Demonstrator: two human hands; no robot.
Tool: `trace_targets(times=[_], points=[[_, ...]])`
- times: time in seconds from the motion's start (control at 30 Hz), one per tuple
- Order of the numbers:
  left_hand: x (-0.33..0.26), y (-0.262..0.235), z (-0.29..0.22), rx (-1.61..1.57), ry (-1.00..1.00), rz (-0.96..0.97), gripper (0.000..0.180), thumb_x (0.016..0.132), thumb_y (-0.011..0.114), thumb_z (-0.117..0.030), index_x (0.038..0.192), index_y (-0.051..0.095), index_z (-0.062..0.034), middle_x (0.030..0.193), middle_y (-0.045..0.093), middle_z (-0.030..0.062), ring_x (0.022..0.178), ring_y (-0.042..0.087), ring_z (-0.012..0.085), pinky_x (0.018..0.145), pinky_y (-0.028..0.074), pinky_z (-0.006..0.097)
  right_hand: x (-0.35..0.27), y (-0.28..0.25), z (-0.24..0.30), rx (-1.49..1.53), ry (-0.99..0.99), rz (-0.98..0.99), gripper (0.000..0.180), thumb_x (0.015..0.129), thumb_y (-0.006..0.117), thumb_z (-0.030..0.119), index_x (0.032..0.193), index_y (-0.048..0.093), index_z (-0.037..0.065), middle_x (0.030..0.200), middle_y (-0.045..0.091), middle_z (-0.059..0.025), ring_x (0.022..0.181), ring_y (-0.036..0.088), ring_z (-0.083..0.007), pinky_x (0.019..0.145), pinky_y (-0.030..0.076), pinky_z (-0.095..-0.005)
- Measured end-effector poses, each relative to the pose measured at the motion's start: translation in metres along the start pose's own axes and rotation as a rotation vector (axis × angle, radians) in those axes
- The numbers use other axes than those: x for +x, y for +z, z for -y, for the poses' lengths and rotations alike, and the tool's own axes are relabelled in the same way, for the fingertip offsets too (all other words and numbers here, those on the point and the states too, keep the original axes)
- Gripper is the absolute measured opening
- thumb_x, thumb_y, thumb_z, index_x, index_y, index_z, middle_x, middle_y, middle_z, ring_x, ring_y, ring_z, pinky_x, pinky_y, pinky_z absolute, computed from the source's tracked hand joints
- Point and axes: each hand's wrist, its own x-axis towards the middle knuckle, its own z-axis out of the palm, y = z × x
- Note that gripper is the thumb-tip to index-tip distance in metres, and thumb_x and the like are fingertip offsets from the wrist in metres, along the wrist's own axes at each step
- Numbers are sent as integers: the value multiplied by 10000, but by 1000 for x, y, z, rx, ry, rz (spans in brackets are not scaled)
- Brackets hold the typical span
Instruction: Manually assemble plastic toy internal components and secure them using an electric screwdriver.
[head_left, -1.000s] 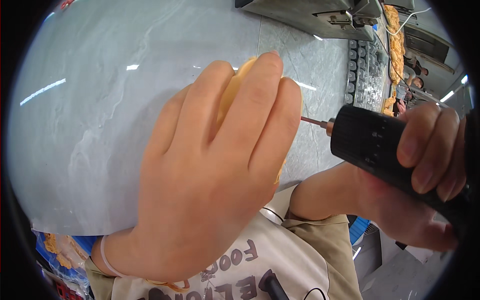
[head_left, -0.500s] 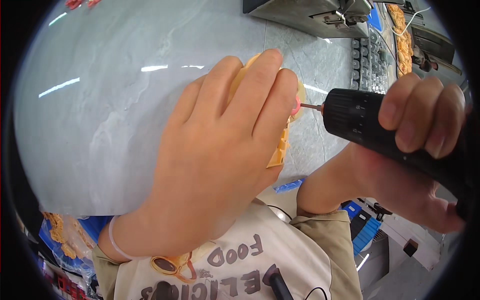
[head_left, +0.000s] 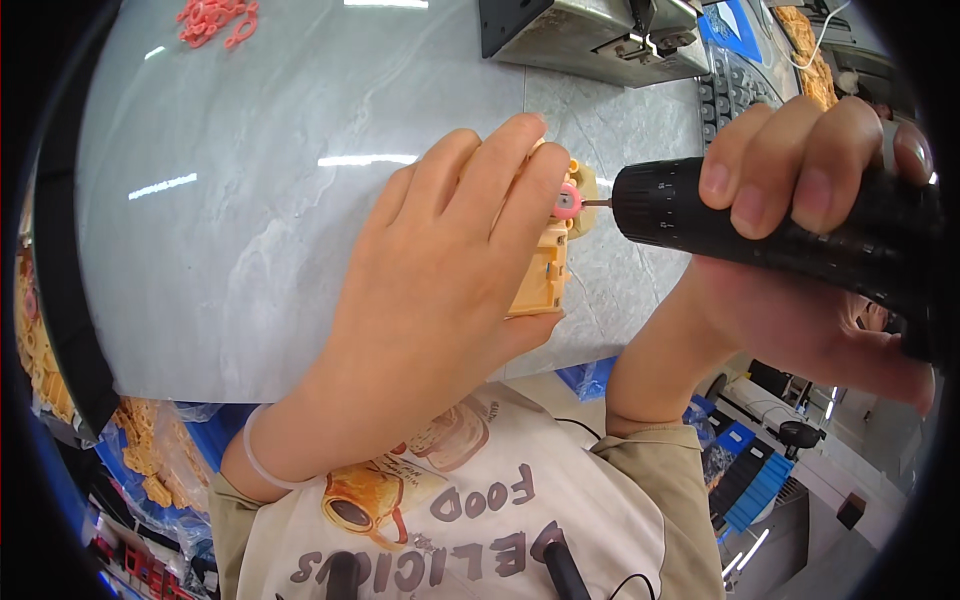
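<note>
My left hand (head_left: 440, 240) is wrapped over a pale orange plastic housing (head_left: 540, 280), its fingers along the top and its thumb at the near edge. Much of the housing is hidden beneath the palm. A pink ring-shaped part (head_left: 567, 201) shows at its right side, beside the index finger. My right hand (head_left: 800, 190) grips a black cordless screwdriver (head_left: 660, 203), held level and aimed left. Its thin bit (head_left: 597, 203) reaches the right side of the pink part; whether a screw sits at the tip is too small to tell.
Several pink ring-shaped parts (head_left: 215, 22) lie at the table's far left. A metal box-shaped device (head_left: 590, 40) stands at the back, with a black keyboard (head_left: 735, 90) to its right. Orange plastic parts (head_left: 140, 450) fill a blue bin below the table's near left edge.
The view has shifted, bringing the pink pile further in. The housing has turned slightly, showing more of the pink part and its open compartment. The screwdriver stays at the pink part, now more level.
</note>
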Motion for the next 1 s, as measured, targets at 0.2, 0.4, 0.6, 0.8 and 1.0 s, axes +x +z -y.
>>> trace_targets(times=[0.2, 0.4, 0.6, 0.8, 1.0], points=[[-1, 0, -2, 38, -9, 32, 878, 562, 866, -208, 1335, 466, -97, 1412, 446, 85, 1241, 470, 326, 973, 419, 419, 4, 7, -1, -35, -25, 36, 182, 1010, 533, 251, 1105, 428, 136, 926, 581, -160, 748, 664, -353, 853, 541, -537], [-2, 0, -2, 63, -6, 30, 860, 578, 861, -225, 1330, 469, -77, 1423, 437, 80, 1241, 471, 317, 967, 418, 416, 7, -24, -24, 91, -725, -204, 909, 664, 617, 789, 1081, 537, -14, 989, 478, -128, 791, 485, -234, 751, 387, -408], [-1, 0, -4, 62, -20, 30, 867, 565, 866, -217, 1327, 476, -76, 1427, 435, 82, 1231, 475, 319, 969, 419, 418, 44, -37, -46, 234, -674, -630, 935, 662, 402, 866, 904, 501, -32, 832, 499, -174, 702, 495, -277, 694, 416, -437], [1, -1, -4, 57, -30, 42, 887, 541, 869, -198, 1328, 477, -78, 1432, 434, 90, 1218, 479, 324, 974, 423, 423, 58, -29, -54, 235, -650, -685, 951, 669, 383, 881, 895, 507, -35, 813, 509, -175, 693, 502, -280, 686, 423, -437], [1, -2, -4, 41, -33, 55, 910, 541, 872, -207, 1345, 464, -81, 1434, 431, 99, 1228, 468, 339, 985, 420, 434, 59, -29, -56, 221, -625, -689, 941, 674, 393, 877, 895, 514, -29, 807, 511, -167, 693, 504, -274, 685, 424, -429]])
